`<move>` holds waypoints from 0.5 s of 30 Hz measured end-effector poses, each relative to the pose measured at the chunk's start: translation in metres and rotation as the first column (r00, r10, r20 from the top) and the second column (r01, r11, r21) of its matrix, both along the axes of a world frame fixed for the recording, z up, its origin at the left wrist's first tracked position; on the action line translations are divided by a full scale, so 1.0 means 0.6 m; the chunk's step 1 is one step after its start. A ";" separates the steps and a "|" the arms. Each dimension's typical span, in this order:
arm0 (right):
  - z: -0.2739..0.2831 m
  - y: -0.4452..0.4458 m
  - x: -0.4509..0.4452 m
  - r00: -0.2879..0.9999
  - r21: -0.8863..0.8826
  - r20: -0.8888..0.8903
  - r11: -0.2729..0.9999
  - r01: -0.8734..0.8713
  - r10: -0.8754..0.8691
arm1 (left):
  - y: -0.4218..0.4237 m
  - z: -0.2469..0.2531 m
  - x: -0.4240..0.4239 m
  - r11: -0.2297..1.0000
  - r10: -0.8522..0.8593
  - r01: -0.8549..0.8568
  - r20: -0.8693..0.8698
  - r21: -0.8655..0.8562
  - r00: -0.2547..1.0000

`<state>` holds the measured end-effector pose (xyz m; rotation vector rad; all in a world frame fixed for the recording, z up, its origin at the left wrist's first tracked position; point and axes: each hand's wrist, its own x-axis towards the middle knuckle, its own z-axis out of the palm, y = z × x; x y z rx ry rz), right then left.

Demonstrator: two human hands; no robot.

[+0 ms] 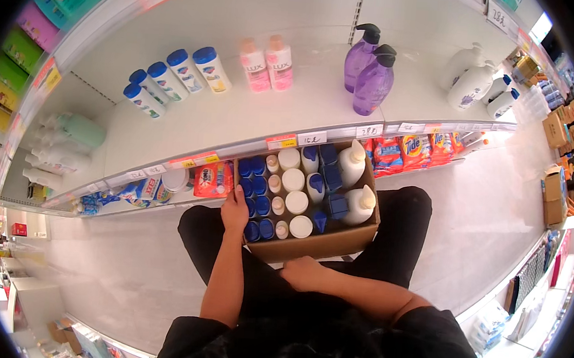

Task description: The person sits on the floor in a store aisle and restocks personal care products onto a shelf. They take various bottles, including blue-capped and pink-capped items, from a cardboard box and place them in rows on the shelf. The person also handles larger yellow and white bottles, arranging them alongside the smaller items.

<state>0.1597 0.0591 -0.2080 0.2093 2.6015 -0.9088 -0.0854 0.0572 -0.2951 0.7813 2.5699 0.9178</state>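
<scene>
A cardboard box (312, 248) sits between my bent knees, against the shelf front. My left hand (235, 211) grips its left wall, with the thumb up at the rim. Inside, blue-capped bottles (259, 184) stand at the left, beside a column of small pale pink caps (274, 183) and several round white lids (293, 179). Blue-topped containers (330, 177) and two white pump bottles (360, 204) fill the right side. My right hand (303, 274) is curled into a loose fist over my lap, just short of the box's near wall; nothing shows in it.
On the shelf (291, 112) stand blue-capped white bottles (177, 74), two pink Lux bottles (267, 68), two purple pump bottles (371, 80) and white bottles (473, 87). Tide bags (413, 153) and an Omo bag (212, 180) lie below. Cartons (555, 195) stand at far right.
</scene>
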 end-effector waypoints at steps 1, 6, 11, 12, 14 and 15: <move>-0.024 -0.009 0.005 0.994 0.058 0.064 0.995 -0.087 0.083 | -0.001 0.000 -0.001 1.000 -0.002 0.002 -0.006 -0.001 1.000; -0.077 0.009 0.053 0.996 0.065 -0.016 0.994 -0.091 0.092 | 0.000 0.000 0.000 1.000 0.005 -0.005 0.026 0.017 1.000; -0.075 0.018 0.065 0.996 0.101 -0.033 0.992 -0.078 0.082 | 0.004 0.006 0.000 1.000 0.013 -0.012 0.026 -0.029 1.000; -0.077 0.016 0.065 0.996 0.110 -0.051 0.992 -0.068 0.074 | 0.003 0.007 0.000 1.000 0.015 -0.014 0.047 -0.028 0.999; -0.084 0.015 0.063 0.997 0.107 -0.052 0.993 -0.055 0.060 | 0.003 0.009 0.000 0.999 0.020 -0.018 0.070 -0.034 0.997; -0.089 0.016 0.062 0.998 0.094 -0.035 0.994 -0.052 0.055 | 0.002 0.011 0.000 0.999 0.020 -0.018 0.074 -0.038 0.997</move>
